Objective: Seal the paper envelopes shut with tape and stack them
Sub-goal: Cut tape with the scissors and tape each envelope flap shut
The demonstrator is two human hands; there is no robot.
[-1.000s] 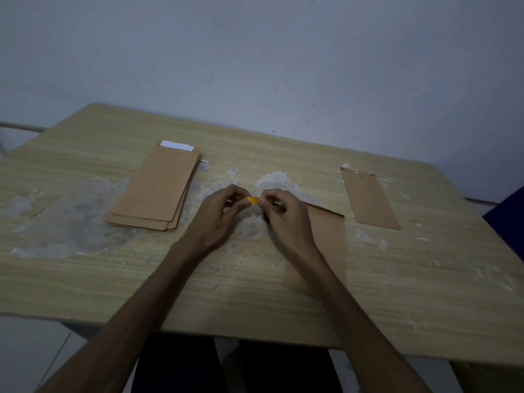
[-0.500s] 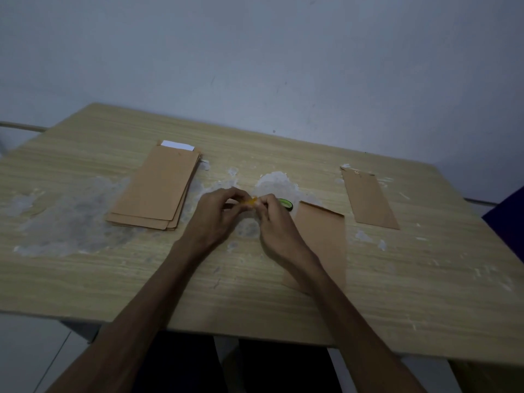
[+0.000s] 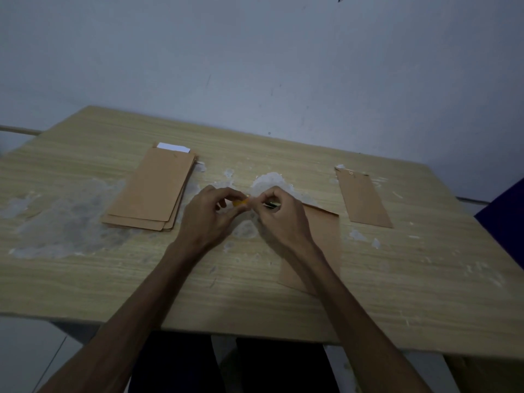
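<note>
Nearest the viewer, two bare forearms reach over the front edge of the desk [image 3: 85, 279], a pale wood-grain board with straight streaks and patches of whitish, scuffed residue. Partly under the right forearm lies a flat brown paper envelope [image 3: 326, 239], rectangular and matte, its long axis running away from the viewer and its far end just beside the right hand.

Above that envelope's far left corner the two hands meet. The left hand [image 3: 209, 219] has its fingers curled, thumb and fingertips pinching a small strip of orange tape [image 3: 240, 203]. The right hand [image 3: 283, 219] is also curled, its fingertips pinching the other end of the strip; a small dark object with a green glint [image 3: 270, 205] shows inside its fingers, too hidden to tell what it is. The tape is held just above the desk, clear of the envelope.

Left of the envelope and beyond the hands sits a stack of envelopes [image 3: 153, 191], smooth brown sheets slightly fanned, long axis leaning away to the right, with a white slip [image 3: 173, 147] showing at the far end. Right of the envelope, well apart, a single narrow envelope [image 3: 363, 198] lies flat, pointing away and slightly left. Behind the desk stands a plain bluish wall [image 3: 255, 66].
</note>
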